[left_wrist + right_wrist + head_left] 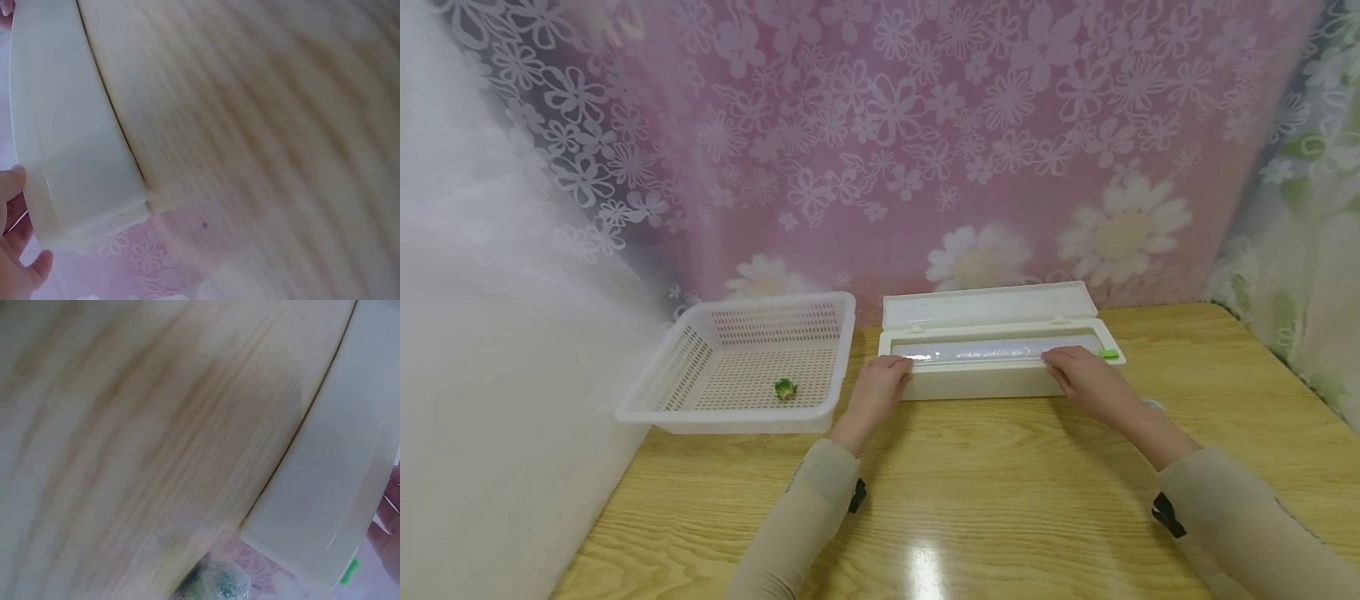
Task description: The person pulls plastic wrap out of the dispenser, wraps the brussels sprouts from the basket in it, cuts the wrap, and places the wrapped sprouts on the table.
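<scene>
A long white plastic wrap box (pixel 985 383) stands on the table with its lid (pixel 992 307) raised at the back. Inside lies a shiny roll of plastic wrap (pixel 977 350). My left hand (pixel 877 387) is at the box's front left, its curled fingertips at the front rim by the wrap's edge. Toward the right end, my right hand (pixel 1090 383) bends its fingers over the same rim. I cannot tell whether they pinch the wrap alone or the rim too. A green slider (pixel 1108 355) sits at the box's right end; fingers (pixel 389 515) curl near the rim in the right wrist view.
Left of the box stands a white perforated basket (pixel 730 415) with a small green vegetable (pixel 786 389) in it. A film-wrapped greenish bundle (pixel 225 581) lies beyond the box's right end. Behind the wooden table (pixel 1000 500) hangs a pink flowered curtain (pixel 880 167).
</scene>
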Available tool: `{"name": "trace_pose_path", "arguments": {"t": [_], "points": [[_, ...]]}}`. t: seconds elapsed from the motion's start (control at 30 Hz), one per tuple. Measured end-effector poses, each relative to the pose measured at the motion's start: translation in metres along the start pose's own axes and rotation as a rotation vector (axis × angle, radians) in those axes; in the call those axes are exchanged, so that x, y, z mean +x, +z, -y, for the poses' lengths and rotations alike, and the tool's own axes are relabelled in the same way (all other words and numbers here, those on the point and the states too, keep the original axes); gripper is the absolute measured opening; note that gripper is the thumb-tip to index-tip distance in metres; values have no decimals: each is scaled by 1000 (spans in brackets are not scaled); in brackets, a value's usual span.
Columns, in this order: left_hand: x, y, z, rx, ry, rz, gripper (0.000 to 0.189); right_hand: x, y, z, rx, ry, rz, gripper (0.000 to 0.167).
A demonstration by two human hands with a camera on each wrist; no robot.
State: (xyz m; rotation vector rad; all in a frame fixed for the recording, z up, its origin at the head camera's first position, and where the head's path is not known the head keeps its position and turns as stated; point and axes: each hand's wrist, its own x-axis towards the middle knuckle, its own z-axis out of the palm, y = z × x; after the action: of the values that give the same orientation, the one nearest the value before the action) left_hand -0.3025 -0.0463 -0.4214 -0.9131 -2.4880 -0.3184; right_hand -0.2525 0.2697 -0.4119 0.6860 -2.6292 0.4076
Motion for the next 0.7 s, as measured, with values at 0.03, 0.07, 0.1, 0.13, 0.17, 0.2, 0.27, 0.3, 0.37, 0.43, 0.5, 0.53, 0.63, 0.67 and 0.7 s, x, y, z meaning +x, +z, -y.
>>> {"name": "trace_pose_path", "arguments": {"t": [0.03, 0.07, 0.1, 0.13, 0.17, 0.2, 0.27, 0.3, 0.37, 0.43, 0.5, 0.53, 0.63, 0.67, 0.7], "points": [[1, 0, 0, -10, -13, 4, 17, 1, 0, -1, 4, 3, -3, 22], [1, 0, 0, -16, -25, 9, 17, 1, 1, -2, 6, 6, -5, 21], [2, -1, 0, -27, -39, 15, 16, 2, 1, -3, 10, 11, -9, 21], [3, -1, 1, -42, -49, 19, 16, 3, 1, -4, 13, 13, -12, 20], [4, -2, 1, -60, -59, 18, 16, 4, 1, -5, 18, 15, -14, 19], [4, -2, 2, -75, -64, 17, 15, 5, 1, -6, 22, 19, -13, 19], [6, -2, 3, -107, -84, 21, 15, 7, 1, -8, 50, 32, -6, 17], [7, -2, 3, -127, -100, 27, 15, 8, 0, -9, 74, 47, -5, 17], [10, -2, 3, -161, -140, 39, 16, 10, 0, -10, 126, 82, -1, 15], [12, -2, 3, -199, -187, 44, 15, 11, -1, -11, 183, 122, 0, 14], [14, -2, 3, -240, -235, 40, 12, 13, -1, -11, 229, 163, 1, 14], [15, -2, 3, -257, -253, 34, 10, 14, -1, -12, 246, 183, 3, 14], [19, 0, 3, -287, -289, 20, 6, 16, -1, -13, 283, 237, 6, 14], [20, 0, 3, -285, -294, 17, 5, 17, 0, -13, 290, 254, 5, 14], [22, 1, 3, -281, -295, 20, 5, 18, 0, -14, 297, 271, 4, 15]]}}
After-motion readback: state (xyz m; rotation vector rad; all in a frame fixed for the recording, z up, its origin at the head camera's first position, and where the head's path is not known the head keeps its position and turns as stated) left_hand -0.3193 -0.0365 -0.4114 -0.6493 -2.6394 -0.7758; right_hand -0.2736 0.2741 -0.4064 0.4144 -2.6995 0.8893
